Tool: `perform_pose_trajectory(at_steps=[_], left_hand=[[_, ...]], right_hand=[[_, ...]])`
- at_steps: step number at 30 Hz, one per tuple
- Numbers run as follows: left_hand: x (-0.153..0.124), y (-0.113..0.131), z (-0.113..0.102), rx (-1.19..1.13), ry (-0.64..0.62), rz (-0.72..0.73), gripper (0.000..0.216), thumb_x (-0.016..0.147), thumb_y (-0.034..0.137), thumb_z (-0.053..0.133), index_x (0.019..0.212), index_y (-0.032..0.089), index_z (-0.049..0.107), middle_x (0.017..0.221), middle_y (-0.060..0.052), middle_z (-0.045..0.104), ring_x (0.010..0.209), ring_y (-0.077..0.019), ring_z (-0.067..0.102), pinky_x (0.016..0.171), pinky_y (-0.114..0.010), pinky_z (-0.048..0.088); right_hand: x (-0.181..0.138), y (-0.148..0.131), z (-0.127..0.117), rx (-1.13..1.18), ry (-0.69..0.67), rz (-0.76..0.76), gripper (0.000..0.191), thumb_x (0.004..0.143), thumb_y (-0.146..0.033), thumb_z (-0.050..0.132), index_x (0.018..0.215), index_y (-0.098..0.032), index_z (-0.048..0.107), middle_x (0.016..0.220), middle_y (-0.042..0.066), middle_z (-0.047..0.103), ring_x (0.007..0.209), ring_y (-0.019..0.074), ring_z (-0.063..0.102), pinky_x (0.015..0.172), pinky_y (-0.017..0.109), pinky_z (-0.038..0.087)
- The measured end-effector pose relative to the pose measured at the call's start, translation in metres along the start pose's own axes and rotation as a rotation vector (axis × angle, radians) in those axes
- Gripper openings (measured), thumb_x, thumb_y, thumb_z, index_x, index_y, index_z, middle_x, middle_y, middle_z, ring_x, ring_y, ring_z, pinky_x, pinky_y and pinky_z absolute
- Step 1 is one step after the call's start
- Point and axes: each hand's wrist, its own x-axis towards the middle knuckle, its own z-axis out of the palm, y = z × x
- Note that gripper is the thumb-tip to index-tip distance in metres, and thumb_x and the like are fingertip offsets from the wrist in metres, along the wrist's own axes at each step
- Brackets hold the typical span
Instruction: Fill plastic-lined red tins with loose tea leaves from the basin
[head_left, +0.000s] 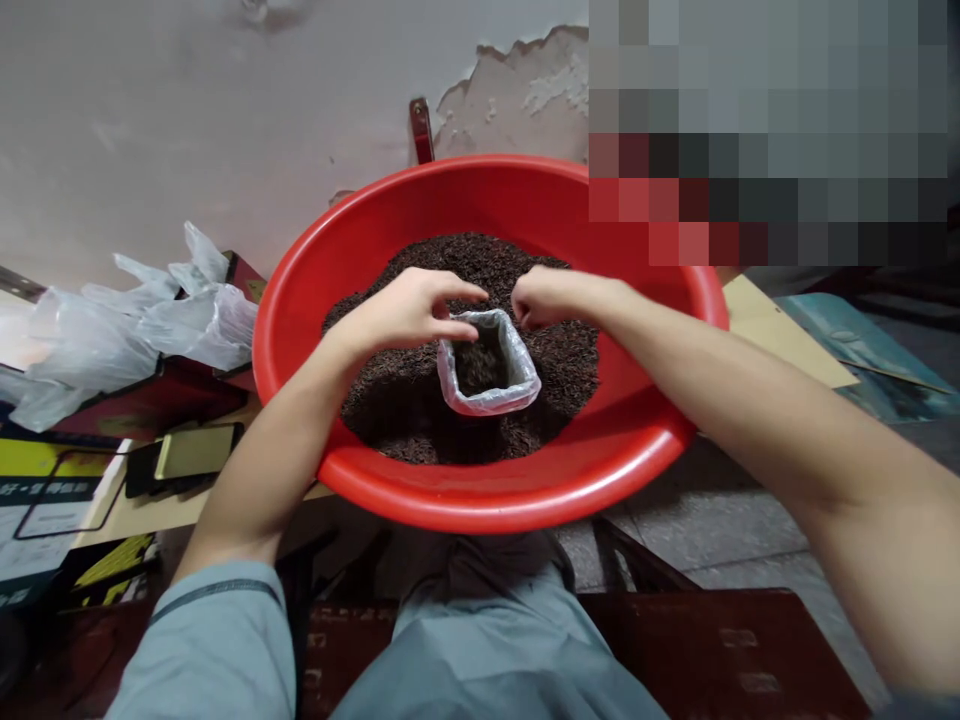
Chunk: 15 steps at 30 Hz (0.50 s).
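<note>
A large red plastic basin (480,495) holds a heap of dark loose leaves (390,400). In the middle of the heap stands a small open box lined with a clear plastic bag (487,365), partly filled with the same dark leaves. My left hand (416,310) is over the heap, its thumb and fingers pinching the bag's left rim. My right hand (551,297) is curled closed at the bag's far right corner; what its fingers grip is hidden.
Crumpled clear plastic bags (142,325) lie at the left on dark red boxes. A phone (187,455) and printed cartons (52,500) sit lower left. Flat cardboard (780,335) lies on the floor at the right. A peeling wall rises behind the basin.
</note>
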Motion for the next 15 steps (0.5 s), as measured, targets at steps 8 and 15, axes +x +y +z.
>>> perform_pose_trajectory(at_steps=[8, 15], left_hand=[[-0.004, -0.034, 0.016, 0.288, -0.626, -0.666, 0.079, 0.086, 0.053, 0.082, 0.154, 0.02, 0.06, 0.145, -0.015, 0.07, 0.13, -0.0321, 0.068, 0.105, -0.032, 0.053], [0.008, -0.013, 0.052, 0.479, -0.822, -0.57, 0.064, 0.083, 0.027, 0.086, 0.143, 0.012, 0.07, 0.141, -0.02, 0.072, 0.13, -0.0355, 0.07, 0.107, -0.034, 0.056]], right_hand=[[-0.043, -0.002, -0.023, 0.653, 0.515, -0.247, 0.043, 0.091, -0.058, 0.073, 0.113, -0.022, 0.082, 0.096, 0.005, 0.081, 0.084, 0.0192, 0.073, 0.079, 0.033, 0.059], [-0.004, 0.014, 0.025, 0.149, -0.163, 0.191, 0.071, 0.086, -0.037, 0.084, 0.151, -0.017, 0.063, 0.115, 0.014, 0.08, 0.083, 0.0246, 0.076, 0.074, 0.035, 0.059]])
